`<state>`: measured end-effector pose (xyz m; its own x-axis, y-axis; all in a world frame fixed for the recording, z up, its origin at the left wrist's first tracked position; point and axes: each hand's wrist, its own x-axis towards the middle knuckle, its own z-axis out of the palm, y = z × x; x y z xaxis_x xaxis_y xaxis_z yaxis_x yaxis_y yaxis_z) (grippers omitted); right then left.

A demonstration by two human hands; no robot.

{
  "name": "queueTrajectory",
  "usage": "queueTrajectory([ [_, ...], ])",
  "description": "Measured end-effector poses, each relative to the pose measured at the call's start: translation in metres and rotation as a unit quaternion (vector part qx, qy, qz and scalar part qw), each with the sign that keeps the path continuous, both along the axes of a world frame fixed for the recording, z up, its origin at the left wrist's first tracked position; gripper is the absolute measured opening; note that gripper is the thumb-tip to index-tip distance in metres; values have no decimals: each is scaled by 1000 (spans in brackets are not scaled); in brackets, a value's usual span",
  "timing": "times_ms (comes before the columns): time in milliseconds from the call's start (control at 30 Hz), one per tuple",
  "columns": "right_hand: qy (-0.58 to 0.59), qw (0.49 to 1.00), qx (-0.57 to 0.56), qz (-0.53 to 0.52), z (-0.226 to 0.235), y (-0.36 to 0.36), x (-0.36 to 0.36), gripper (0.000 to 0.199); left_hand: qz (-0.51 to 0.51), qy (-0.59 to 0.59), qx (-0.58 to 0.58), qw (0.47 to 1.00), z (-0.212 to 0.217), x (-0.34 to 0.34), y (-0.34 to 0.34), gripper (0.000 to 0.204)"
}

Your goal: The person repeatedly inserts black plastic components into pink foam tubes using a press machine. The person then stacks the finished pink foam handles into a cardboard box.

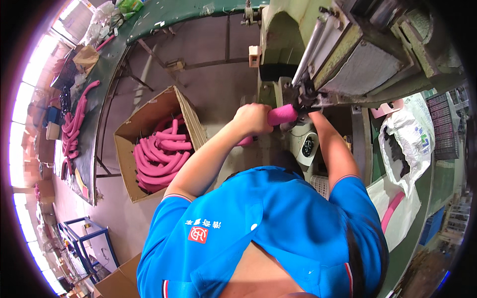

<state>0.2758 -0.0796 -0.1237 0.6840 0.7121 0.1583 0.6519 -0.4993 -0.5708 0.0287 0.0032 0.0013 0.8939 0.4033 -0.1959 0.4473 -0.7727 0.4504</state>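
Within left hand (252, 118), matte, rounded pink tube (283, 115)

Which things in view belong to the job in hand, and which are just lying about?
Likely in the job:
- pink tube in the left hand
- green machine at its end
- similar tubes in the cardboard box

Apparently lying about:
- black basket
- blue cart
- white bag, though its dark contents are unclear

Grey floor (131, 223), dark green tabletops (184, 15), glaring white windows (21, 109) at left, blue-framed cart (96, 244)
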Motion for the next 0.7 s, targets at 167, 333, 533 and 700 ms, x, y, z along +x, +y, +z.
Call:
queueTrajectory([
  [167, -60, 998, 32, 2, -16, -13, 7, 24, -3, 2, -4, 1000, -2, 0, 2, 39],
  [333, -238, 964, 104, 54, -26, -42, 23, 24, -1, 9, -14, 1000, 7, 3, 0, 41],
  [533, 433, 847, 306, 33, 44, -69, -31, 8, -40, -42, -32, 998, 30, -11, -2, 37],
  [700, 399, 868, 274, 113, 88, -77, -70, 9, -21, -47, -91, 995, 26, -53, -6, 33],
])
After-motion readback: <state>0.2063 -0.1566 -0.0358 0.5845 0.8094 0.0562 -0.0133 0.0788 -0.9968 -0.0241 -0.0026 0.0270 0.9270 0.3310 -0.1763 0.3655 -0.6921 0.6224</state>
